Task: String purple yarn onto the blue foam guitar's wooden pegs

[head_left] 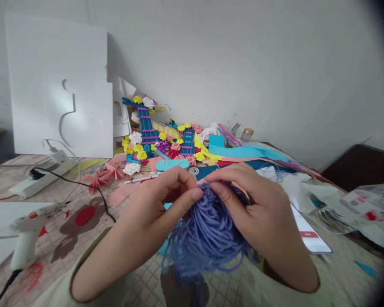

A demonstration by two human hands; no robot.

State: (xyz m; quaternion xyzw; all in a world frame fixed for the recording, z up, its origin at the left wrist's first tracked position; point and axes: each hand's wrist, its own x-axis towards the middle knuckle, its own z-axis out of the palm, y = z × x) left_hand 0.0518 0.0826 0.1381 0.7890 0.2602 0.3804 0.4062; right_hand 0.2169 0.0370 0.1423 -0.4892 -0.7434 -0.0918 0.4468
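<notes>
A bundle of blue-purple yarn [211, 230] hangs in loose loops between my two hands, above the front of the table. My left hand [166, 204] pinches its top from the left, thumb against forefinger. From the right, my right hand [252, 204] grips the same top edge, its thumb pressed on the strands and its fingers curled behind. The two sets of fingertips are close together. Some strands trail down in front of a dark shape below, and the far side of the bundle is hidden.
A white glue gun [27, 234] lies at the left, its cord close to a power strip [41, 177]. Crepe paper flowers [141, 149] and paper guitar shapes [145, 123] crowd the back. A phone [310, 232] lies right of my right hand, near clear plastic bags [368, 204].
</notes>
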